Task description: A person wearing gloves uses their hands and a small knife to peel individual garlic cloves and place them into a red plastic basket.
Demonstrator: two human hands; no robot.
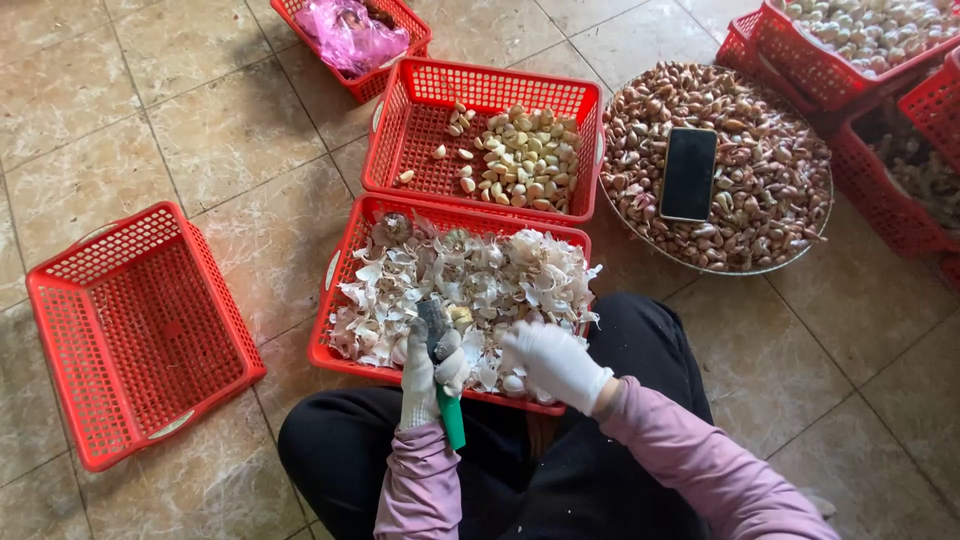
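Note:
My left hand (425, 372), in a white glove, grips a small knife with a green handle (451, 415), its dark blade pointing up over a red basket (338, 262) full of white garlic skins. A garlic clove (460, 316) sits at the blade tip. My right hand (553, 362), also gloved, is closed over the near edge of that basket, and what it holds is hidden. Behind it a second red basket (420, 130) contains peeled cloves (520, 160).
A round metal tray (790, 262) of unpeeled cloves with a black phone (689, 173) on top lies at the right. An empty red basket (135, 330) stands at the left. More red baskets (800, 60) sit top right, and one with a pink bag (350, 35) at the top.

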